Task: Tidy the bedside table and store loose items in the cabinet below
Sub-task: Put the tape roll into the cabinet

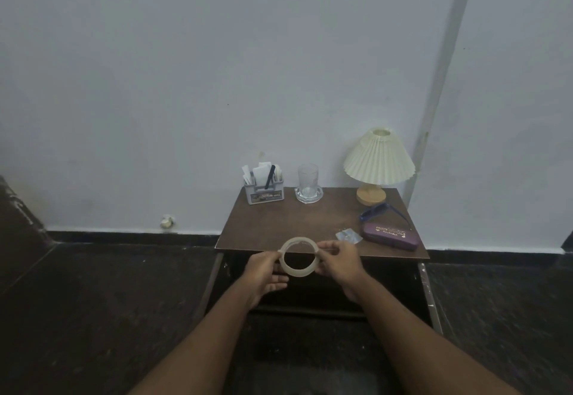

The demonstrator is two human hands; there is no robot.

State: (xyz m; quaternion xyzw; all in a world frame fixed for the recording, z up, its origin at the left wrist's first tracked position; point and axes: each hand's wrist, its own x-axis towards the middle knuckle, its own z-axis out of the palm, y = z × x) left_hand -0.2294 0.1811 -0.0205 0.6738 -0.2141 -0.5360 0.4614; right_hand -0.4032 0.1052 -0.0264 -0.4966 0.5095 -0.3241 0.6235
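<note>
A roll of clear tape [290, 268] hangs in the air just in front of the bedside table's [279, 224] near edge. My left hand [265, 273] pinches its left side and my right hand [339, 261] pinches its right side. On the brown tabletop lie a purple glasses case [391, 236], blue sunglasses [379, 211] and a small clear wrapper [348, 236]. The cabinet [310, 295] below the top looks dark; its inside is hard to make out.
At the table's back stand a grey organizer box [264, 193] with papers and a pen, a glass on a coaster [308, 184] and a pleated cream lamp [379, 163]. A white wall rises behind. Dark floor surrounds the table.
</note>
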